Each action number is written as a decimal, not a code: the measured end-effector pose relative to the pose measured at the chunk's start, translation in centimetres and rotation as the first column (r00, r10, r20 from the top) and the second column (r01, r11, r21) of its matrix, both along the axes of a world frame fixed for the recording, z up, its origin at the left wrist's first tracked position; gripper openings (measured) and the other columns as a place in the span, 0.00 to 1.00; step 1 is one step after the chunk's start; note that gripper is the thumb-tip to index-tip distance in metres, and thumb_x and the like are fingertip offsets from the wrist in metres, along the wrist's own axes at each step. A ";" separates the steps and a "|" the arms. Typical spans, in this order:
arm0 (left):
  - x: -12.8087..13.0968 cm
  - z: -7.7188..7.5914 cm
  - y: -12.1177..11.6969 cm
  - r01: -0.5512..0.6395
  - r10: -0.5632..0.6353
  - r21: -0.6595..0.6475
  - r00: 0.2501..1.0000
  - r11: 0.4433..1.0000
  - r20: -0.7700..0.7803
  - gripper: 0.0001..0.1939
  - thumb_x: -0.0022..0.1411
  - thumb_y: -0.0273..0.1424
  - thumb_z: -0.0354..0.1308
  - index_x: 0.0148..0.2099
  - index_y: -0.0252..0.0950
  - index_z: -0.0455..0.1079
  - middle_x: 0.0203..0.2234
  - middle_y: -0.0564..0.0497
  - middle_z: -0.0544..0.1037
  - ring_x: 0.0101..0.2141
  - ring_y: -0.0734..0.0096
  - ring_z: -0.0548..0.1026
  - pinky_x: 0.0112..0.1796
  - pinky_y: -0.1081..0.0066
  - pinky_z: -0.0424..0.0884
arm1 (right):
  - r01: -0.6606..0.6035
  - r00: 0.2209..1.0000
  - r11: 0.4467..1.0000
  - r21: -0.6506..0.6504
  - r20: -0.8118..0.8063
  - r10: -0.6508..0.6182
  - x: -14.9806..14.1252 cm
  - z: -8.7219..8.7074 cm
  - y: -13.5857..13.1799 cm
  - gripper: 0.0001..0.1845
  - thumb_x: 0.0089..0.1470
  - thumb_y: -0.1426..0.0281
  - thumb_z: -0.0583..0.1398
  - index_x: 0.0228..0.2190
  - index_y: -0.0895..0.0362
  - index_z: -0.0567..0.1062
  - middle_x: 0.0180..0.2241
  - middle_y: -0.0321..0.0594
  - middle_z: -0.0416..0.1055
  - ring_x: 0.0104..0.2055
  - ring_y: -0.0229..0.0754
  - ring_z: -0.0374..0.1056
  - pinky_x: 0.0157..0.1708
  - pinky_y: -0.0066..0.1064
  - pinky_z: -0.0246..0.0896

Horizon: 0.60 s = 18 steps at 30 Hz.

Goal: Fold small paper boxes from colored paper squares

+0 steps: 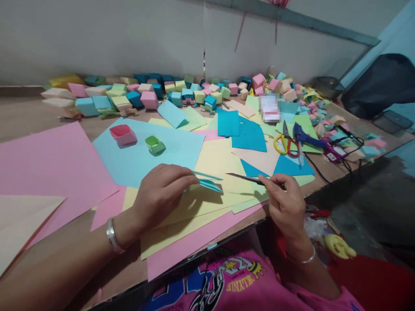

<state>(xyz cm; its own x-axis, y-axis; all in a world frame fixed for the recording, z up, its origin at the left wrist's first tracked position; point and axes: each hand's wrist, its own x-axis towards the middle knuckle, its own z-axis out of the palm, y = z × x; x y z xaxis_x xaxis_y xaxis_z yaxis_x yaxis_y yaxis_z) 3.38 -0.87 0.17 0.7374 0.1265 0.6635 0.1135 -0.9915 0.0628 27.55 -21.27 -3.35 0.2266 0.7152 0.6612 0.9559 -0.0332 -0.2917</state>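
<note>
My left hand (165,190) is closed on a folded piece of light-blue paper (210,185), whose layers stand apart at the right end. To its right, my right hand (285,201) grips a slim pointed knife (243,176) by its dark handle. The blade points left at the paper, with a small gap between them. Beneath both hands lie overlapping yellow sheets (223,160). A small open pink paper box (123,134) and a smaller green paper box (154,144) rest on a light-blue sheet (181,142) beyond my left hand.
Folded paper cubes (149,100) line the wall. Scissors (287,142) with yellow and red handles lie beside a blue glue gun (308,137) and dark cables (316,170) at the right. A large pink sheet (48,164) covers the left side. The table's front edge runs below my hands.
</note>
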 end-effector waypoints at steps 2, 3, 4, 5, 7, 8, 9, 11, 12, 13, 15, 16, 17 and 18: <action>-0.1 0.3 -0.1 0.036 -0.035 0.111 0.999 0.993 -0.008 0.10 0.64 0.20 0.50 0.42 0.37 0.70 0.34 0.46 0.81 0.33 0.64 0.77 0.33 0.64 0.69 | -0.005 1.000 1.000 0.004 0.014 0.005 -0.1 0.1 -0.1 0.33 0.55 0.83 0.53 0.57 0.43 0.68 0.39 0.43 0.66 0.41 0.46 0.64 0.41 0.40 0.63; -0.2 0.4 -0.2 0.052 -0.050 0.160 0.999 0.986 -0.021 0.11 0.64 0.20 0.50 0.44 0.36 0.69 0.34 0.45 0.81 0.34 0.63 0.77 0.33 0.63 0.69 | -0.008 1.000 1.000 0.007 0.021 0.008 -0.2 0.2 -0.1 0.34 0.55 0.83 0.54 0.58 0.43 0.67 0.39 0.43 0.66 0.41 0.46 0.64 0.41 0.41 0.63; -0.3 0.5 -0.3 0.062 -0.056 0.202 0.998 0.977 -0.036 0.12 0.64 0.20 0.49 0.46 0.35 0.69 0.35 0.44 0.81 0.35 0.62 0.77 0.34 0.62 0.69 | -0.012 1.000 1.000 0.009 0.028 0.012 -0.3 0.3 -0.2 0.34 0.54 0.83 0.54 0.58 0.43 0.67 0.39 0.43 0.66 0.41 0.46 0.64 0.41 0.41 0.63; -0.3 0.7 -0.5 0.065 -0.055 0.239 0.997 0.969 -0.048 0.13 0.64 0.20 0.49 0.47 0.35 0.68 0.36 0.44 0.81 0.36 0.61 0.78 0.35 0.61 0.69 | -0.016 0.999 1.000 0.008 0.031 0.016 -0.4 0.4 -0.2 0.34 0.54 0.83 0.54 0.58 0.43 0.67 0.39 0.43 0.66 0.41 0.46 0.64 0.41 0.40 0.63; -0.4 1.0 -0.8 0.045 -0.028 0.299 0.998 0.953 -0.061 0.15 0.64 0.19 0.50 0.51 0.35 0.68 0.37 0.45 0.81 0.37 0.60 0.78 0.36 0.60 0.68 | -0.032 0.999 0.999 0.005 0.031 0.032 -0.7 0.7 -0.4 0.34 0.54 0.84 0.55 0.58 0.43 0.67 0.41 0.44 0.67 0.42 0.46 0.65 0.41 0.40 0.64; -0.4 1.2 -1.0 0.031 -0.012 0.326 0.998 0.945 -0.059 0.15 0.63 0.19 0.52 0.51 0.36 0.68 0.38 0.46 0.82 0.38 0.60 0.78 0.36 0.60 0.68 | -0.044 0.999 0.999 0.002 0.030 0.044 -0.8 0.8 -0.4 0.34 0.54 0.84 0.55 0.58 0.44 0.68 0.41 0.44 0.68 0.43 0.46 0.65 0.42 0.40 0.64; -0.5 1.4 -1.3 0.018 0.000 0.350 0.999 0.937 -0.052 0.16 0.62 0.19 0.53 0.51 0.37 0.68 0.37 0.47 0.82 0.38 0.60 0.78 0.37 0.60 0.68 | -0.060 0.998 0.998 -0.001 0.029 0.060 -0.9 0.9 -0.5 0.34 0.54 0.84 0.54 0.58 0.45 0.68 0.42 0.44 0.68 0.44 0.47 0.66 0.43 0.41 0.64; -0.5 1.6 -1.7 -0.009 0.019 0.373 1.000 0.928 -0.023 0.15 0.61 0.19 0.56 0.48 0.39 0.70 0.36 0.51 0.82 0.41 0.59 0.78 0.42 0.56 0.67 | -0.091 0.995 0.996 -0.003 0.030 0.091 -1.3 1.2 -0.6 0.35 0.53 0.85 0.54 0.58 0.46 0.68 0.43 0.45 0.70 0.46 0.47 0.66 0.45 0.42 0.64; -0.4 1.7 -2.0 -0.021 0.027 0.370 1.000 0.929 -0.012 0.15 0.60 0.19 0.57 0.47 0.40 0.70 0.35 0.53 0.82 0.43 0.58 0.77 0.46 0.54 0.66 | -0.102 0.994 0.995 -0.002 0.033 0.102 -1.5 1.3 -0.6 0.35 0.53 0.85 0.55 0.58 0.46 0.68 0.43 0.44 0.71 0.46 0.47 0.67 0.45 0.42 0.63; -0.4 1.8 -2.1 -0.027 0.032 0.359 0.999 0.933 -0.007 0.15 0.60 0.19 0.58 0.46 0.42 0.70 0.34 0.54 0.82 0.46 0.57 0.77 0.51 0.50 0.64 | -0.111 0.993 0.994 -0.002 0.037 0.111 -1.7 1.4 -0.6 0.34 0.53 0.86 0.55 0.57 0.47 0.68 0.43 0.44 0.72 0.46 0.47 0.67 0.45 0.42 0.63; -0.3 1.8 -2.4 -0.017 0.024 0.328 1.000 0.945 -0.015 0.14 0.60 0.19 0.58 0.44 0.42 0.71 0.33 0.55 0.81 0.49 0.56 0.75 0.56 0.44 0.58 | -0.122 0.991 0.993 -0.005 0.054 0.122 -2.1 1.5 -0.6 0.33 0.53 0.85 0.55 0.56 0.48 0.69 0.41 0.44 0.73 0.45 0.46 0.68 0.44 0.41 0.63; -0.3 1.7 -2.4 0.000 0.009 0.313 1.000 0.950 -0.026 0.13 0.60 0.19 0.58 0.44 0.42 0.71 0.33 0.55 0.81 0.49 0.55 0.75 0.57 0.41 0.56 | -0.122 0.990 0.992 -0.010 0.068 0.123 -2.2 1.5 -0.5 0.31 0.54 0.85 0.55 0.56 0.49 0.69 0.41 0.44 0.74 0.44 0.46 0.68 0.43 0.40 0.63; -0.2 1.6 -2.4 0.025 -0.014 0.299 0.999 0.954 -0.041 0.13 0.60 0.19 0.58 0.44 0.41 0.71 0.33 0.54 0.81 0.49 0.55 0.76 0.58 0.40 0.56 | -0.119 0.989 0.993 -0.018 0.088 0.120 -2.3 1.6 -0.4 0.29 0.54 0.84 0.56 0.55 0.50 0.70 0.40 0.44 0.74 0.44 0.46 0.68 0.43 0.40 0.62; -0.2 1.5 -2.3 0.052 -0.038 0.284 0.998 0.958 -0.054 0.12 0.61 0.19 0.57 0.44 0.39 0.71 0.33 0.52 0.80 0.48 0.56 0.76 0.58 0.40 0.57 | -0.113 0.987 0.993 -0.028 0.109 0.115 -2.4 1.5 -0.4 0.28 0.55 0.83 0.56 0.54 0.50 0.71 0.40 0.45 0.74 0.44 0.45 0.68 0.42 0.40 0.62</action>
